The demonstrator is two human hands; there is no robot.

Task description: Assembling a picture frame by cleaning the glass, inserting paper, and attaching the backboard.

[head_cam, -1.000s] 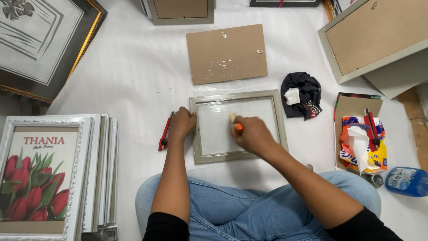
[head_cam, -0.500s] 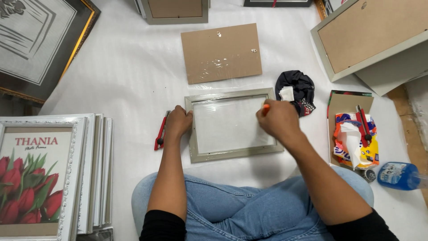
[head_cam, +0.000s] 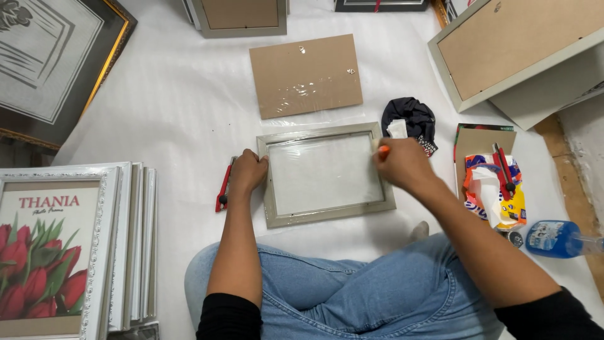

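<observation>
A grey picture frame [head_cam: 327, 215] lies face down on the white sheet in front of my crossed legs, with clear plastic film over its glass. My left hand [head_cam: 246, 173] presses on the frame's left edge. My right hand [head_cam: 402, 165] is at the frame's upper right corner, shut on a small orange tool [head_cam: 382, 150] whose tip touches the corner. A red utility knife [head_cam: 222, 189] lies just left of my left hand, partly hidden by it.
A brown backing board [head_cam: 305, 75] wrapped in film lies beyond the frame. A dark cloth [head_cam: 412, 116], an open box of supplies [head_cam: 491, 182] and a blue spray bottle [head_cam: 557, 238] sit right. Stacked white frames with a tulip print [head_cam: 75, 245] stand left; larger frames [head_cam: 522, 44] surround.
My right hand slid the orange tool from the middle of the frame's top edge rightwards to its upper right corner. My left hand stayed on the left edge.
</observation>
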